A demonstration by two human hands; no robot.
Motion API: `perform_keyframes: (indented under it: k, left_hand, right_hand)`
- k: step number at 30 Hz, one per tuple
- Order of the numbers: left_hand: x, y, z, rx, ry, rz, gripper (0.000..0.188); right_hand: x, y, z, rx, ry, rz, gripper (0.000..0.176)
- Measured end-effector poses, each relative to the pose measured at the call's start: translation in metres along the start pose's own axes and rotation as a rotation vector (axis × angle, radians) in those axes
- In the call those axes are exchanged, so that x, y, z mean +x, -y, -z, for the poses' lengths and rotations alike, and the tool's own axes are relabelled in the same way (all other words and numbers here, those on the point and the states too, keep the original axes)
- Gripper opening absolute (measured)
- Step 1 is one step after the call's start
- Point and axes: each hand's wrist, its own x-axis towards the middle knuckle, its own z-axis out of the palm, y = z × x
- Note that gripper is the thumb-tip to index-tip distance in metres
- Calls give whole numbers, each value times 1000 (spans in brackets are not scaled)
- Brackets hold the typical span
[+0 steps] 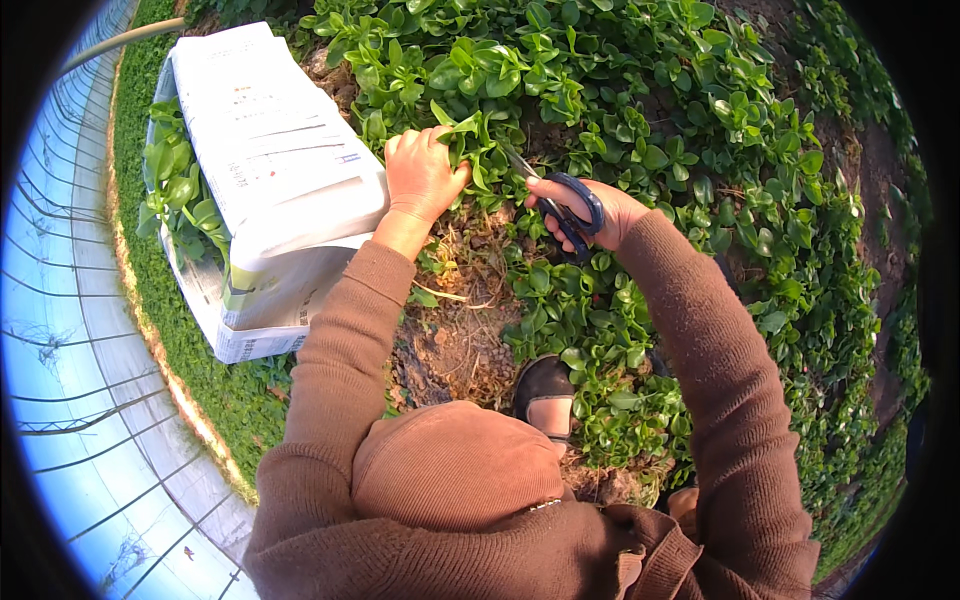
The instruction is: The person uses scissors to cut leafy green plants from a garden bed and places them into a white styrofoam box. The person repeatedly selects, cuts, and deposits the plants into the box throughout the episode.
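Observation:
My left hand grips leafy green shoots at the near side of the bed, their leaves poking out past the thumb and fingers. To its right, my right hand holds a pair of scissors with dark blue handles. The scissor blades point up and left at the plants, close to the held shoots; leaves partly hide the tips. Beside my left forearm stands a newspaper-lined container, with sheets of newspaper over its top. Cut greens show at its left side.
Low, dense green plants spread ahead and to the right. Bare soil with dry stems lies before my knee, and my shoe is next to the plants. A ribbed plastic greenhouse wall curves along the left, near a pale pole.

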Motion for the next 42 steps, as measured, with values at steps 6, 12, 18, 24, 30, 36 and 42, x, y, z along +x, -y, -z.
perform_keyframes:
  k: [6,12,18,24,30,36,42]
  left_hand:
    - [0,1,19,-58,-99,-123,41]
    - [2,-11,63,-198,-5,-320,40]
    - [55,-36,75,-164,-11,-582,34]
    - [119,-68,46,6,205,-823,28]
    - [167,-89,19,-3,467,-644,48]
    - [182,-95,4,199,614,-599,61]
    - [180,-93,5,111,724,-497,66]
  right_hand:
    - [-14,-18,1,-20,-155,190,37]
    - [-17,-6,13,-36,-215,222,39]
    - [-54,-13,26,-198,-422,358,57]
    - [-68,6,75,-1001,-955,327,56]
    - [-62,22,102,-1349,-1220,438,44]
    - [-70,36,101,-449,-509,61,59]
    - [-32,47,93,-97,-416,29,61]
